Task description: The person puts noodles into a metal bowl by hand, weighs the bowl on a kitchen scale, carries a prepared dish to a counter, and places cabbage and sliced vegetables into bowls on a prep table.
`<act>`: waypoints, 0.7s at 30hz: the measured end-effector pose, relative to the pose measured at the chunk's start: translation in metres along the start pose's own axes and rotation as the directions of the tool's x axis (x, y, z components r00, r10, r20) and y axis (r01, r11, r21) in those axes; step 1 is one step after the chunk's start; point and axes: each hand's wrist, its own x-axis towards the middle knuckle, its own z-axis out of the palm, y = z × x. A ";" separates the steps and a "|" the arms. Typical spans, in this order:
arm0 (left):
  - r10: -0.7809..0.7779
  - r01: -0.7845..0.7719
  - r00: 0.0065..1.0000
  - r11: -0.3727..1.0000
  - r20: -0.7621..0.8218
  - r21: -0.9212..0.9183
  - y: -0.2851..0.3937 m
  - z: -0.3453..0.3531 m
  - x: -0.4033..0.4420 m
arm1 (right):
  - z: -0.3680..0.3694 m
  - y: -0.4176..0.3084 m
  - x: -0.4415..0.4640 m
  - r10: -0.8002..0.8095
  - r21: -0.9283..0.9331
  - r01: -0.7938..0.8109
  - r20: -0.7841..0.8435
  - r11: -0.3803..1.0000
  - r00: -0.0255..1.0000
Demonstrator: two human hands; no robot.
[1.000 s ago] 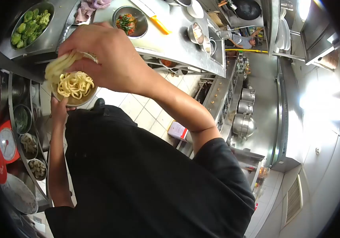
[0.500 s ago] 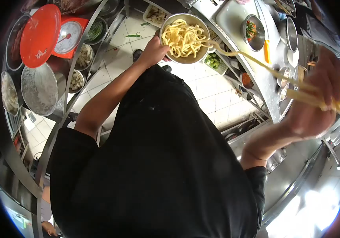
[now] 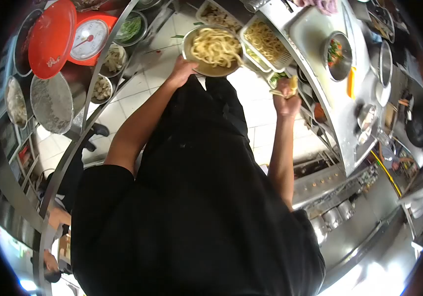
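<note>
Kitchen floor of white tiles lies under the person, between a curved metal shelf rack on the left side and a long steel counter on the right side. Left hand grips the wall of a deep metal bowl, which is filled with thick noodles and is held over the floor in front of the legs. Right hand is closed around some pale yellow strands, well apart from this bowl and near the edge of the counter.

Between the bowl and the counter stands a white basket with thinner noodles; behind the bowl is a tray of pale pieces. On the counter, a steel bowl with red and green food is just beside an orange handle. On the left are a red scale, a red round dish partly in front of it, a whitish-coated bowl and a bowl of green leaves. Farther away, a black wok and steel pots are seen on the right, and another person is at lower left. The red dish bears small white marks, and the scale has printing on its dial, but both are too small to read
</note>
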 end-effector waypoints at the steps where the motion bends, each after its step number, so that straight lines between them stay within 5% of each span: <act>1: -0.005 0.006 0.999 0.999 -0.043 0.044 0.004 -0.011 0.000 | -0.030 -0.007 0.021 0.003 0.049 0.002 -0.093 0.999 0.996; 5: 0.032 -0.038 0.995 0.997 -0.091 -0.070 0.015 -0.023 -0.011 | -0.120 -0.074 0.149 -0.020 0.007 0.021 -0.093 1.000 0.995; 6: 0.040 -0.050 0.996 0.989 -0.074 -0.137 0.023 -0.022 -0.022 | -0.129 -0.098 0.180 0.200 0.114 -0.228 0.219 0.967 0.955; 7: 0.049 -0.061 0.993 0.993 -0.111 -0.104 0.035 -0.019 -0.040 | -0.090 -0.100 0.186 -0.015 0.064 0.009 0.090 0.998 0.996; 9: 0.074 -0.114 0.987 0.946 -0.140 -0.303 0.075 -0.004 -0.085 | -0.062 -0.123 0.223 -0.121 0.066 0.113 0.121 0.991 0.985; 12: 0.204 -0.253 0.956 0.936 -0.209 -0.246 0.146 0.000 -0.161 | -0.056 -0.141 0.259 -0.218 -0.021 0.221 0.090 0.975 0.972; 15: 0.354 -0.447 0.824 0.886 -0.442 -0.123 0.213 0.001 -0.208 | -0.069 -0.152 0.272 -0.364 -0.346 0.358 0.050 0.867 0.930; 18: 0.421 -0.432 0.796 0.899 -0.435 0.078 0.254 -0.051 -0.232 | -0.088 -0.135 0.265 -0.559 -0.894 0.348 0.141 0.282 0.817; 21: 0.495 -0.500 0.727 0.857 -0.475 0.127 0.269 -0.091 -0.220 | -0.099 -0.115 0.233 -0.639 -0.961 0.155 0.269 -0.229 0.721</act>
